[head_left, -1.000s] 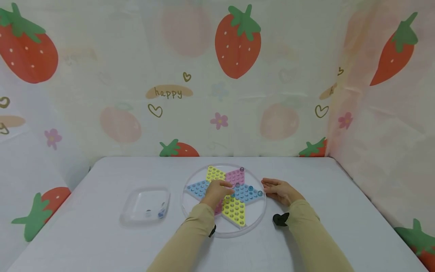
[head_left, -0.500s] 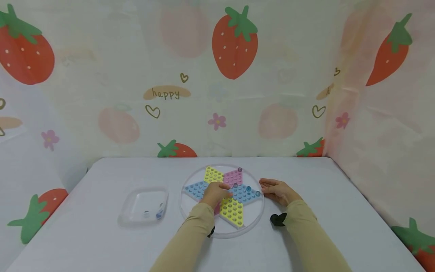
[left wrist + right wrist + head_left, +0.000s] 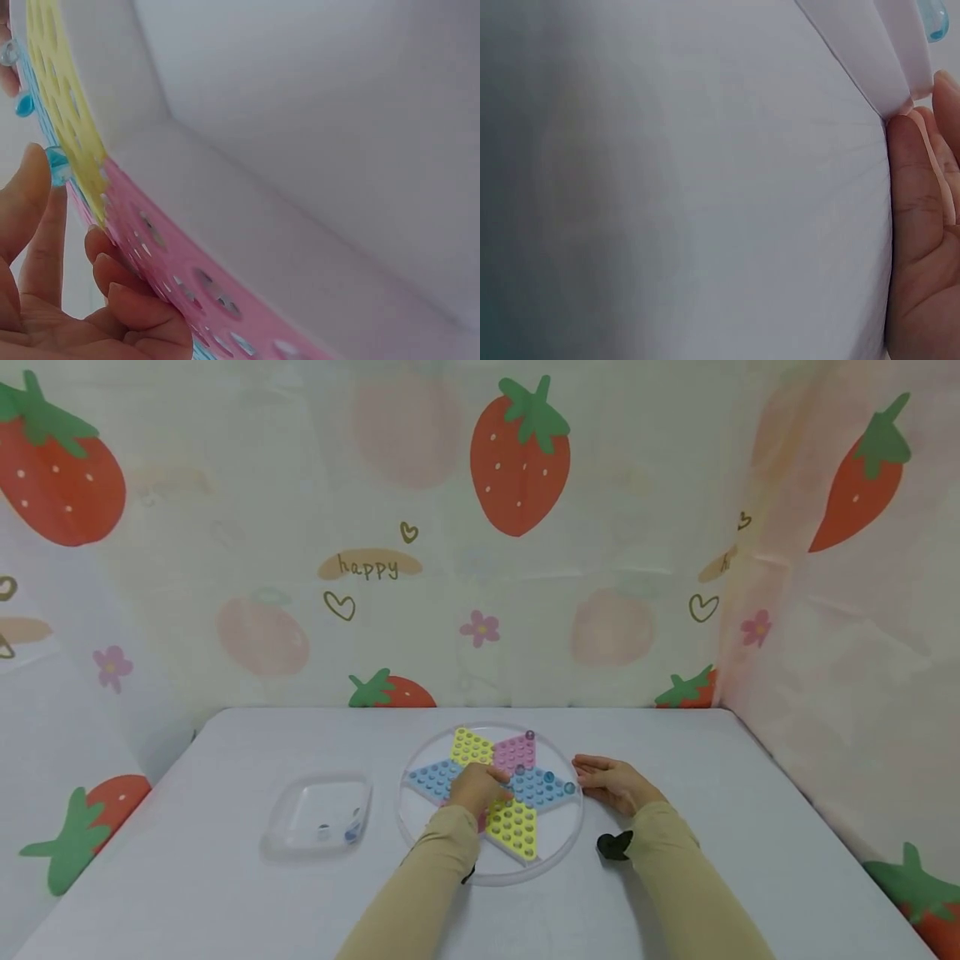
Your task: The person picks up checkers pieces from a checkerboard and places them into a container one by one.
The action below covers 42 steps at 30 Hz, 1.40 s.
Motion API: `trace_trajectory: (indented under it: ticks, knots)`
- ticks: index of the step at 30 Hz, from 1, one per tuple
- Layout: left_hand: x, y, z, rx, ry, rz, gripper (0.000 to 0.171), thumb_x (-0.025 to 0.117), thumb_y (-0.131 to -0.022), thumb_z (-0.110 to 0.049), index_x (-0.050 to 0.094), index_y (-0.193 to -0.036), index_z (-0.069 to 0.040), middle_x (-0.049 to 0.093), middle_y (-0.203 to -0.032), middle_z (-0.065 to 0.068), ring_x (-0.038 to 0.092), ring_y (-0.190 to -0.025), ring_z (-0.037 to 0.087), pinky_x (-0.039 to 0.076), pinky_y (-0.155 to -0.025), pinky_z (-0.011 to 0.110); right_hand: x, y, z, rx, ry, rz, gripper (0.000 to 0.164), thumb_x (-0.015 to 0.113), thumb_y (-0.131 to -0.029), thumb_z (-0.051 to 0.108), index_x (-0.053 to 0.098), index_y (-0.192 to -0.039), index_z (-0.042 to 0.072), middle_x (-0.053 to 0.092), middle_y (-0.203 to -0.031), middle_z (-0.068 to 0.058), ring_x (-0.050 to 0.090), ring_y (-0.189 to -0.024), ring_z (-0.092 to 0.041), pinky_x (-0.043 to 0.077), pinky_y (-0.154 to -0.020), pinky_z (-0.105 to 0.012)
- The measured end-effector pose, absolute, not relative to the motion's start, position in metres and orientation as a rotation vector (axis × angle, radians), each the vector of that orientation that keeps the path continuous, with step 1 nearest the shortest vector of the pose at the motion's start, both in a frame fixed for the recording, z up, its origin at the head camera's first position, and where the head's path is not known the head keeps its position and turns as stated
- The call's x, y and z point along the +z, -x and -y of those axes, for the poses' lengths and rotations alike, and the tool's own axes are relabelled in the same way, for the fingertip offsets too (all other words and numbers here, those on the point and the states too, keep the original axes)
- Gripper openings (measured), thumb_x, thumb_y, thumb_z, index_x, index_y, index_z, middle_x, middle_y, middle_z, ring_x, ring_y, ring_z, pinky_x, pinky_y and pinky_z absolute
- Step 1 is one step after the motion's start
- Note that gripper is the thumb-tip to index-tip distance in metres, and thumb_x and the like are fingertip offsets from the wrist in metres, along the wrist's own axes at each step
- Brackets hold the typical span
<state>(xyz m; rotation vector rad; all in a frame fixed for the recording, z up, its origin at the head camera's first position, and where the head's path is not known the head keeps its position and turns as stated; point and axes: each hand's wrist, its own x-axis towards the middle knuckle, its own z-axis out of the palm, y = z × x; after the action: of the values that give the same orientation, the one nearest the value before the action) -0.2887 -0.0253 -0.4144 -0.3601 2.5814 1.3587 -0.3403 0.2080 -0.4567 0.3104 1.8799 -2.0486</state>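
Observation:
A round Chinese checkers board with a clear rim [image 3: 501,880] and a yellow, pink and blue star lies on the table. My left hand [image 3: 477,789] is over the star's middle. In the left wrist view, its thumb and index finger pinch a blue glass marble [image 3: 57,166], while its other fingers curl close against the pink holes. Further marbles sit on the board: a blue one [image 3: 549,777], a pale one [image 3: 569,788] at the blue tip, and a dark one [image 3: 530,735] at the pink tip. My right hand [image 3: 617,781] rests with fairly straight fingers at the board's right edge.
Left of the board stands a clear plastic tray [image 3: 311,802] with a few marbles in its near right corner. White cloth covers the table [image 3: 187,860]. A strawberry-print curtain [image 3: 420,643] hangs behind and along both sides.
My left hand has dipped slightly over the middle of the board. The right hand stays at the rim, and the head view has shifted a little.

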Motion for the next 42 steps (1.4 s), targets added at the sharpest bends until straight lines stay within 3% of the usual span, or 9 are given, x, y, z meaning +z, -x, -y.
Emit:
trace_trajectory:
  ticks: [5, 13, 16, 24, 29, 35, 38, 42]
  knots:
    - [-0.415, 0.289, 0.024, 1.351, 0.362, -2.592, 0.021, 0.08, -0.078, -0.01, 0.075, -0.098, -0.013, 0.064, -0.115, 0.01, 0.053, -0.097, 0.028, 0.046, -0.072, 0.032, -0.456, 0.339, -0.208, -2.035, -0.3, -1.892, 0.06, 0.062, -0.089, -0.009, 0.039, -0.144, -0.005, 0.043, -0.146, -0.02, 0.059, -0.1, -0.012, 0.052, -0.085, -0.026]
    - [-0.415, 0.29, 0.023, 1.251, 0.286, -2.684, 0.014, 0.081, -0.078, -0.012, 0.076, -0.092, -0.012, 0.069, -0.104, 0.006, 0.057, -0.103, 0.031, 0.042, -0.094, 0.043, -0.455, 0.339, -0.207, -2.027, -0.319, -1.922, 0.056, 0.063, -0.089, -0.009, 0.043, -0.142, -0.005, 0.048, -0.142, -0.02, 0.061, -0.097, -0.012, 0.052, -0.086, -0.028]
    - [-0.415, 0.289, 0.024, 1.231, 0.264, -2.706, 0.012, 0.081, -0.079, -0.013, 0.076, -0.09, -0.011, 0.069, -0.098, 0.005, 0.058, -0.1, 0.03, 0.042, -0.094, 0.044, -0.455, 0.34, -0.207, -2.028, -0.319, -1.921, 0.057, 0.063, -0.089, -0.009, 0.043, -0.142, -0.004, 0.047, -0.143, -0.02, 0.061, -0.097, -0.012, 0.052, -0.086, -0.028]
    - [-0.416, 0.289, 0.025, 1.216, 0.268, -2.707, 0.012, 0.082, -0.078, -0.014, 0.076, -0.089, -0.012, 0.069, -0.098, 0.005, 0.058, -0.093, 0.026, 0.046, -0.088, 0.041, -0.455, 0.338, -0.206, -2.026, -0.324, -1.923, 0.058, 0.064, -0.089, -0.009, 0.043, -0.142, -0.004, 0.045, -0.145, -0.021, 0.061, -0.098, -0.013, 0.051, -0.089, -0.029]
    - [-0.418, 0.289, 0.026, 1.251, 0.288, -2.682, 0.011, 0.081, -0.079, -0.014, 0.076, -0.088, -0.011, 0.068, -0.1, 0.006, 0.057, -0.087, 0.024, 0.049, -0.073, 0.034, -0.455, 0.337, -0.207, -2.01, -0.301, -1.937, 0.058, 0.063, -0.089, -0.009, 0.042, -0.143, -0.004, 0.042, -0.147, -0.021, 0.061, -0.097, -0.011, 0.05, -0.09, -0.029]
    - [-0.418, 0.292, 0.029, 1.401, 0.353, -2.595, 0.016, 0.079, -0.081, -0.014, 0.075, -0.094, -0.007, 0.066, -0.098, 0.006, 0.051, -0.072, 0.016, 0.043, -0.064, 0.026, -0.456, 0.338, -0.206, -2.015, -0.307, -1.919, 0.058, 0.063, -0.089, -0.009, 0.042, -0.143, -0.004, 0.042, -0.147, -0.021, 0.061, -0.096, -0.011, 0.05, -0.089, -0.028]
    - [-0.417, 0.293, 0.032, 1.476, 0.344, -2.596, 0.018, 0.077, -0.082, -0.014, 0.074, -0.097, -0.004, 0.067, -0.096, 0.007, 0.052, -0.071, 0.014, 0.045, -0.068, 0.028, -0.457, 0.338, -0.205, -2.023, -0.311, -1.914, 0.058, 0.063, -0.089, -0.009, 0.043, -0.143, -0.004, 0.043, -0.146, -0.02, 0.061, -0.097, -0.011, 0.05, -0.09, -0.029]
    - [-0.413, 0.294, 0.037, 1.567, 0.295, -2.598, 0.022, 0.072, -0.086, -0.014, 0.071, -0.102, 0.002, 0.068, -0.102, 0.013, 0.061, -0.085, 0.023, 0.048, -0.083, 0.036, -0.457, 0.34, -0.206, -2.022, -0.32, -1.921, 0.058, 0.063, -0.089, -0.009, 0.043, -0.143, -0.003, 0.043, -0.146, -0.02, 0.06, -0.1, -0.012, 0.05, -0.09, -0.029]
